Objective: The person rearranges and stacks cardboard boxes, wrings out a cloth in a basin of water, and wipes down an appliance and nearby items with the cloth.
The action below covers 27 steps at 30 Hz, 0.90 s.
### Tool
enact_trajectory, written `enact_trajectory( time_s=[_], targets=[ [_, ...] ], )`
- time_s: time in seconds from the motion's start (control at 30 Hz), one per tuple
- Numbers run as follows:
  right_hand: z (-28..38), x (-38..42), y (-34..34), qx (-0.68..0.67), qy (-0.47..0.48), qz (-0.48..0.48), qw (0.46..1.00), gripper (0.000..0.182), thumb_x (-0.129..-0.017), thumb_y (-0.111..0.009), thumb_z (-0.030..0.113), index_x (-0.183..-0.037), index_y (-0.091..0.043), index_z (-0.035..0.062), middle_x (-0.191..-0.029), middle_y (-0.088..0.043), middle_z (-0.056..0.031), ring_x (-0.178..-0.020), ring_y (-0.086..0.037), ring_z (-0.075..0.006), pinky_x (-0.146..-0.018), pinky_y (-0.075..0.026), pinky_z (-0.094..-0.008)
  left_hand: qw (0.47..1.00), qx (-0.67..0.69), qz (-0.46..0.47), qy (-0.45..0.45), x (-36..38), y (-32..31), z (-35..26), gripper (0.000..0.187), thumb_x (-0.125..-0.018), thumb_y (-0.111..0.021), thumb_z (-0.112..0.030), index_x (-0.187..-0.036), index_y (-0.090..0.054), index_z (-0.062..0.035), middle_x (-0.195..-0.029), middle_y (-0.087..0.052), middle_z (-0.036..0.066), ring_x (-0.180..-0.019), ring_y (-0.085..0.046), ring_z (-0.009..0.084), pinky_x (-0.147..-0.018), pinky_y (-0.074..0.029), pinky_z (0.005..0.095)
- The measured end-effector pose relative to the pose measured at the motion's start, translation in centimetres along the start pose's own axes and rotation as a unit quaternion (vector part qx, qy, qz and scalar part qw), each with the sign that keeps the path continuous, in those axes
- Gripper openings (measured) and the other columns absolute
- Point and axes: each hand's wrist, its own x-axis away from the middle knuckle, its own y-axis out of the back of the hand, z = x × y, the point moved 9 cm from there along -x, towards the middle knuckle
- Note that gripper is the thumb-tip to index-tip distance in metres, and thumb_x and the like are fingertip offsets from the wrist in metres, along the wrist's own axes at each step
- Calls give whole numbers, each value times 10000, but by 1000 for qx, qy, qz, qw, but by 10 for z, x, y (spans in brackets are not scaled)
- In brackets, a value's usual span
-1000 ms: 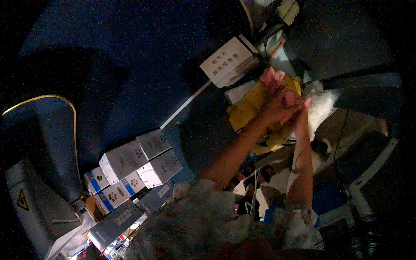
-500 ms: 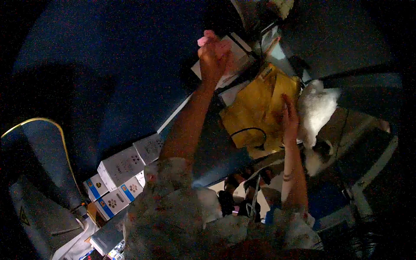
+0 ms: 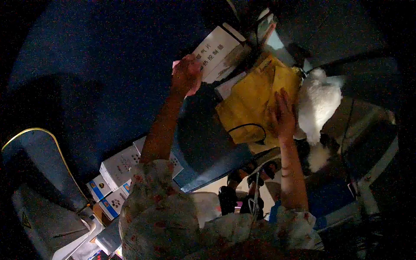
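Observation:
My left hand is closed round a pink cloth beside the lower left end of a white box with dark printed characters. A yellow bag lies right of centre, with a thin dark cord looped over its lower part. On the bag's right side rests my right hand, its fingers spread and nothing gripped. Just right of that hand is a white fluffy thing.
White boxes with blue edges are stacked at the lower left, near a yellow cable. A blue surface lies between my arms. Dark footwear shows below it.
My left hand has moved left and down with the pink cloth, uncovering the printed face of the white box. My right hand has shifted slightly left on the yellow bag.

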Motion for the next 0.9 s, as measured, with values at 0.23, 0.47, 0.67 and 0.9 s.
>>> enact_trajectory(
  time_s=[0.23,0.47,0.67,0.9],
  targets=[
    [13,-4,3,10,-10,4,1000,445,-831,-504,123,-1269,-424,111,-1364,-339,-92,-1232,-362,-268,-962,-358,-338,866,-359,-155,-312,-30,-81,-189,393,-788,-578,-228,-1139,-495,-72,-1085,-534,126,-1046,-498,284,-865,-406,413],
    [3,1,9,-35,11,-4,999,496,-817,-510,67,-1295,-388,125,-1372,-330,-76,-1236,-356,-265,-972,-352,-334,838,-489,-65,-234,27,-38,-74,313,-792,-579,-249,-1060,-520,-98,-905,-566,137,-864,-559,278,-708,-452,428],
    [-8,4,-18,-19,-18,12,1000,484,-830,-510,88,-1295,-377,101,-1376,-316,-81,-1215,-375,-288,-972,-353,-349,879,-471,-23,-68,110,26,50,273,-783,-601,-254,-1010,-530,-121,-777,-581,150,-730,-596,264,-594,-473,430],
    [-8,14,-31,82,-20,29,996,484,-844,-485,112,-1305,-345,63,-1366,-304,-153,-1183,-392,-332,-951,-367,-383,869,478,124,-29,153,-62,-61,312,-797,-602,-143,-1063,-491,-24,-848,-578,96,-722,-570,219,-609,-464,353]
  ],
)
